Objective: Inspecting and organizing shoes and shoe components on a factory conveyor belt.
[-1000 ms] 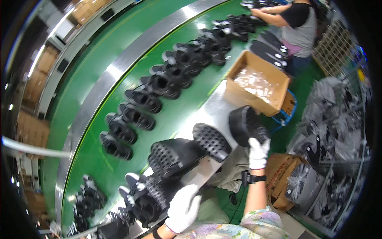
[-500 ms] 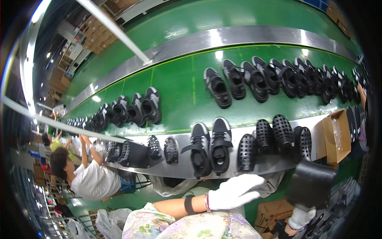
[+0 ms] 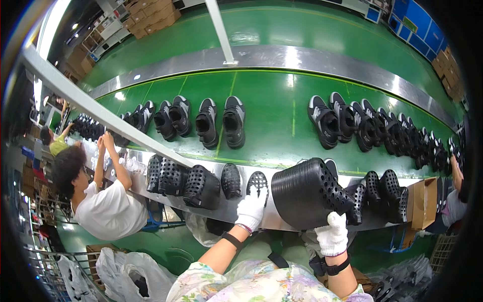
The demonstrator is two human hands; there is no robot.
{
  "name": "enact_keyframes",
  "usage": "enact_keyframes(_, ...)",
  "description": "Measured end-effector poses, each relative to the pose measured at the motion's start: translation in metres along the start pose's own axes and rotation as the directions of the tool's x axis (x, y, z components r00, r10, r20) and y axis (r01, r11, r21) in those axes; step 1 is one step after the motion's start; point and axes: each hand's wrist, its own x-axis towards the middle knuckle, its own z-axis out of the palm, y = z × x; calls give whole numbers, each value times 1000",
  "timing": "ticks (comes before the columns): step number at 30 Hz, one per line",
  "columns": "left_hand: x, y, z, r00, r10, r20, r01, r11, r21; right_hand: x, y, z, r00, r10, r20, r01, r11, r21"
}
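My right hand (image 3: 332, 234), in a white glove, grips a thick stack of nested black perforated plastic shoe inserts (image 3: 302, 196), tilted above the metal bench (image 3: 236, 214). Its thumb points up; the other fingers are mostly hidden. My left hand (image 3: 250, 209), gloved too, lays outstretched fingers over the near end of a single perforated shoe insert (image 3: 258, 178) on the bench. Another single insert (image 3: 231, 180) sits just left of it. Behind the raised stack, the grey toe of a black sneaker (image 3: 330, 165) shows; the rest of it is hidden.
More insert stacks (image 3: 201, 187) stand at left and right on the bench. Rows of black sneakers (image 3: 234, 123) lie on the green surface beyond. A cardboard box (image 3: 422, 204) stands right. A white rail (image 3: 121, 118) crosses at left, near a person in a white shirt (image 3: 108, 211).
The view has swung to the right. My right hand has lifted the insert stack from low at the right to above the bench. My left hand has reached forward onto a single insert.
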Motion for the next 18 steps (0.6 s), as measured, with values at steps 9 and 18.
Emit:
enact_keyframes(9,-31,-34,-37,857,-144,-495,116,989,-87,24,18,29,999,45,-23,-44,999,22)
enact_keyframes(18,-2,-55,8,975,-222,-14,214,953,-212,47,52,61,997,43,60,-41,998,-36)
